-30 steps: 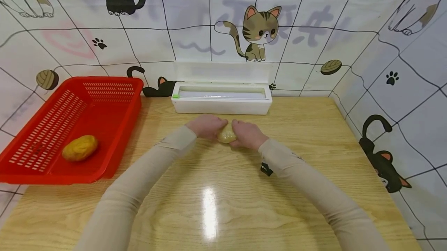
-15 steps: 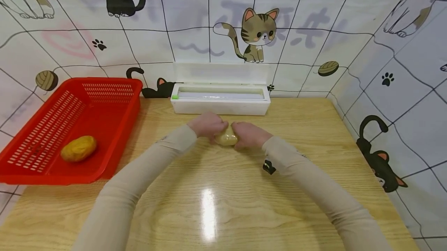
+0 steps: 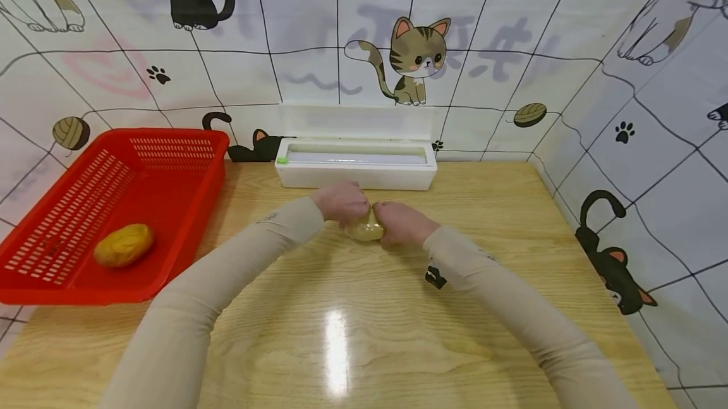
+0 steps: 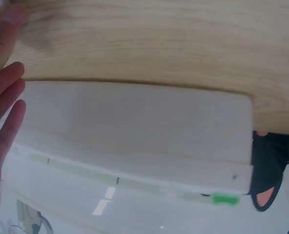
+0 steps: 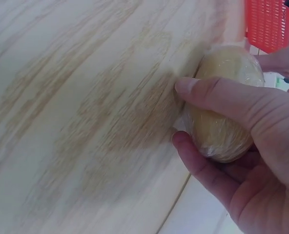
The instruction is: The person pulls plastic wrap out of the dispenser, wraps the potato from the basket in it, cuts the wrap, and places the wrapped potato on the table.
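Observation:
A pale yellow potato (image 3: 366,230) wrapped in clear cling film sits low over the wooden table between both hands. My right hand (image 3: 405,224) grips its right side; in the right wrist view the thumb lies over the wrapped potato (image 5: 216,129) and the fingers curl beneath it. My left hand (image 3: 341,201) holds the other side, its knuckles raised. In the left wrist view the left hand (image 4: 3,102) shows at the left edge, with a bit of shiny film at the top corner. The left fingertips' hold on the potato is mostly hidden.
Behind the hands stands a long white cling-film box (image 3: 355,177) with its lid up and a green slider at its left end. On the left, a red basket (image 3: 190,232) holds another yellow, oval item (image 3: 124,245). Cat-patterned sheeting (image 3: 307,74) hangs behind the wooden table (image 3: 273,346).
Both hands keep hold of the wrapped potato, which has turned slightly and shows more toward the left hand. The left hand has risen a little over it. The head view has shifted slightly.

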Motion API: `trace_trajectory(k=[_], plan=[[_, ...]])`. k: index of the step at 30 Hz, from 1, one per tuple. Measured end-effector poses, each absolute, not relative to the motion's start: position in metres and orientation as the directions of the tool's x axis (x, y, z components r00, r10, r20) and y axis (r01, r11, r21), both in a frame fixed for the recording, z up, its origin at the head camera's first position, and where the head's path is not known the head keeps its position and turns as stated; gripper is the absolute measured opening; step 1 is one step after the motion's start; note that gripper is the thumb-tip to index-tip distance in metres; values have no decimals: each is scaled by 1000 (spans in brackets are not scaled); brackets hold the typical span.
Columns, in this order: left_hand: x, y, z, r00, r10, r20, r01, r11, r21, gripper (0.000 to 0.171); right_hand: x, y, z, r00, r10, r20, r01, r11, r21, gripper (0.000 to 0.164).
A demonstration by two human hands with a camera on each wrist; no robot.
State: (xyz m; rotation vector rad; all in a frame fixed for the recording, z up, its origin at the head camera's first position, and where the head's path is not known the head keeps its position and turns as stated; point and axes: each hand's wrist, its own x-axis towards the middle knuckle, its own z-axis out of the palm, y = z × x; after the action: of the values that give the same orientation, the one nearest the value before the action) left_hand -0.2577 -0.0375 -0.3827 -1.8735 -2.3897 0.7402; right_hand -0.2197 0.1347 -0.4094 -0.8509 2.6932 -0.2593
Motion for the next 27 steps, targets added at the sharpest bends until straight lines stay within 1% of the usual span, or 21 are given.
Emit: trace_trajectory(k=[3, 8, 10, 12, 14, 16, 17, 19, 20, 21, 23, 25, 27], plan=[[-260, -42, -388, -256, 945, -203, 916, 171, -362, 18, -219, 136, -409, -781, -585, -219, -532, 807, -258, 55], [-264, -50, -398, -215, 970, -113, 915, 159, -371, 12, -220, 137, -412, -783, -582, -220, -526, 808, -266, 56], [-265, -50, -400, -190, 977, -96, 908, 138, -397, 10, -220, 137, -412, -781, -583, -223, -525, 807, -272, 56], [-265, -50, -402, -163, 984, -70, 888, 115, -446, 10, -220, 137, -412, -783, -582, -221, -523, 807, -272, 55], [-262, -51, -404, -171, 984, -42, 857, 128, -499, 12, -219, 136, -412, -787, -576, -220, -518, 811, -271, 53], [-257, -54, -407, -235, 972, -14, 835, 194, -515, 15, -218, 135, -411, -797, -560, -225, -499, 821, -276, 53], [-253, -56, -409, -290, 957, 1, 831, 252, -496, 15, -217, 134, -411, -801, -555, -226, -493, 825, -277, 52], [-244, -59, -413, -431, 902, 28, 822, 405, -400, 15, -216, 133, -411, -807, -544, -231, -481, 831, -280, 53], [-239, -61, -415, -510, 859, 35, 806, 492, -330, 16, -216, 132, -412, -809, -542, -230, -477, 832, -282, 54], [-234, -63, -415, -584, 810, 44, 783, 577, -232, 18, -215, 131, -412, -811, -539, -228, -473, 833, -285, 54], [-225, -64, -416, -701, 711, 49, 711, 703, -15, 16, -214, 130, -414, -816, -534, -223, -468, 836, -286, 55], [-217, -63, -415, -770, 637, 40, 632, 754, 179, 15, -213, 130, -415, -825, -523, -215, -459, 841, -287, 54], [-210, -58, -414, -814, 580, 31, 554, 759, 342, 16, -212, 130, -415, -836, -510, -202, -442, 844, -303, 52]])
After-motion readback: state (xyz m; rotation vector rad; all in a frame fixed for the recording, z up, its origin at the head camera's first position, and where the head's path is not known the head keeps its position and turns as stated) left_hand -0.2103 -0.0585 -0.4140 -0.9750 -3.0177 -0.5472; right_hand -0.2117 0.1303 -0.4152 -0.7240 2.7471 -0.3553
